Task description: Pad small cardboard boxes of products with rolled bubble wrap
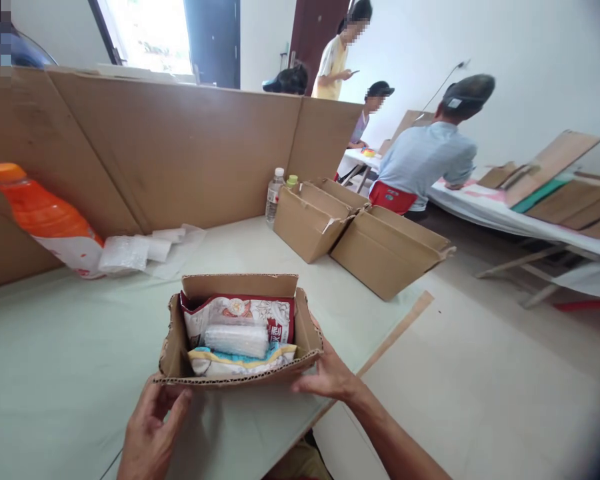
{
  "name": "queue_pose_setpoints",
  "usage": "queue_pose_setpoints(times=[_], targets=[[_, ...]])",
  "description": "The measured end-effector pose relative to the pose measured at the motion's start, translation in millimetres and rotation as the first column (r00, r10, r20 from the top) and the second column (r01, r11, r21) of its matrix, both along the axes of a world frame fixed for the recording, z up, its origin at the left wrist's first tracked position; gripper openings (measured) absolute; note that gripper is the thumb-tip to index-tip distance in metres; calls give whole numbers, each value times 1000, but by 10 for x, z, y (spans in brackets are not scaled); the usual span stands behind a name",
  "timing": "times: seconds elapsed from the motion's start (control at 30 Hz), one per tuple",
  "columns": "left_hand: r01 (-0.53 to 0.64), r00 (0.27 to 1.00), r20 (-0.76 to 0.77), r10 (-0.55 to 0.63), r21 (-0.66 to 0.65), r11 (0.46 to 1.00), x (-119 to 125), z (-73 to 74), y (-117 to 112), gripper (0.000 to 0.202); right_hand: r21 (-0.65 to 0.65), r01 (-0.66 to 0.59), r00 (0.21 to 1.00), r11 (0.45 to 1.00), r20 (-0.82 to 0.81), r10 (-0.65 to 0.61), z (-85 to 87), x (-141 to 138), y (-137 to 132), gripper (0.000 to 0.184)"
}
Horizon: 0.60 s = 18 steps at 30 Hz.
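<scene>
A small open cardboard box (240, 381) is in front of me, its top flaps raised. Inside it, a roll of bubble wrap (236, 340) lies between a red and white printed packet (250, 310) at the back and a blue, yellow and white packet (240, 363) at the front. My left hand (155, 420) grips the box's near left corner, its fingers partly hidden by the cardboard. On the right side of the box, my right hand (327, 373) holds on with its thumb along the near face. Whether the box bottom touches the table is hidden.
Two open cardboard boxes (387, 257) stand at the table's right edge, beside a clear bottle (275, 197). An orange bottle (50, 217) and folded bubble wrap (125, 253) lie at the left. A tall cardboard panel (195, 153) borders the table's far side. Several people are beyond.
</scene>
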<state>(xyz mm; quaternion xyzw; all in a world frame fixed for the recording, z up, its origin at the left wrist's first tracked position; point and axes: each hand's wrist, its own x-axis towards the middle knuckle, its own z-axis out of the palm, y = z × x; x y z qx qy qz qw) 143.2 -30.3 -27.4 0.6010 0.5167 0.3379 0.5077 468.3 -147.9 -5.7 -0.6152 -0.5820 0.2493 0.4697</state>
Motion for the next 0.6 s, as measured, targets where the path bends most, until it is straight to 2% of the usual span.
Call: queue_pose_setpoints(times=[0.07, 0.13, 0.2, 0.27, 0.33, 0.43, 0.5, 0.6], targets=[[-26, 998, 54, 29, -66, 997, 125, 27, -18, 55, 59, 27, 1000, 998, -11, -27, -62, 21, 83, 132], [-14, 997, 80, 20, -82, 997, 310, 65, -7, 58, 89, 75, 997, 993, -9, -74, -109, 88, 58, 129], [21, 994, 112, -13, -72, 997, 581, 99, 29, 62, 106, 155, 988, 982, 0, -156, -140, 216, -66, 124], [109, 978, 183, -97, -58, 992, 949, 112, 64, 72, 131, 298, 954, 946, 9, -301, -162, 399, -253, 119], [236, 934, 280, -221, -18, 972, 1389, 96, 75, 86, 165, 483, 871, 860, 14, -492, -180, 616, -452, 119], [424, 833, 359, -421, 73, 903, 2071, 32, 30, 98, 210, 715, 684, 667, -14, -729, -190, 947, -669, 118], [558, 758, 333, -561, 114, 822, 2471, -21, -15, 100, 230, 790, 593, 569, -50, -803, -172, 1134, -711, 115], [704, 652, 247, -717, 154, 693, 2953, -89, -45, 102, 264, 830, 525, 492, -68, -849, -125, 1334, -613, 113]])
